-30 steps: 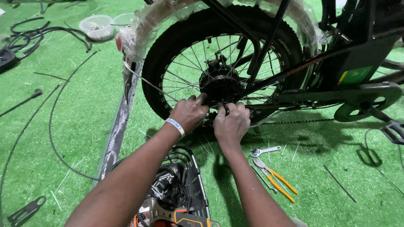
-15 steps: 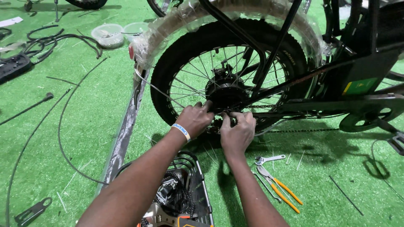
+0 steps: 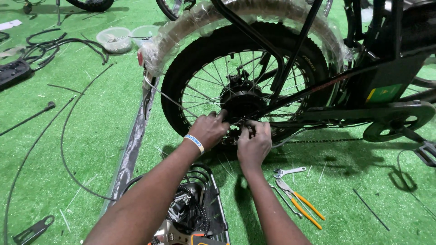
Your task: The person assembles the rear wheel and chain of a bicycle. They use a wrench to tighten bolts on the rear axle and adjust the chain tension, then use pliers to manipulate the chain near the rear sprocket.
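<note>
A black bicycle stands on green artificial turf, its fat rear wheel (image 3: 181, 81) in front of me under a mudguard wrapped in clear plastic (image 3: 190, 31). My left hand (image 3: 210, 130), with a blue and white wristband, presses its fingertips against the black rear hub (image 3: 240, 102). My right hand (image 3: 254, 143) is just right of it, fingers pinched on a small part at the axle under the hub. The part itself is hidden by my fingers. Black frame stays (image 3: 290, 59) cross the wheel above both hands.
A small wrench (image 3: 288, 172) and orange-handled pliers (image 3: 302, 204) lie on the turf right of my right arm. A black tray of parts and chain (image 3: 213, 204) sits below my arms. Loose black cables (image 3: 68, 122), two plastic tubs (image 3: 116, 38), the crank guard (image 3: 395, 120) and a pedal (image 3: 427, 152) surround the bicycle.
My view has shifted slightly, moving the wheel and both hands rightward in the picture. Both hands stay at the hub, the fingers working close together at the axle.
</note>
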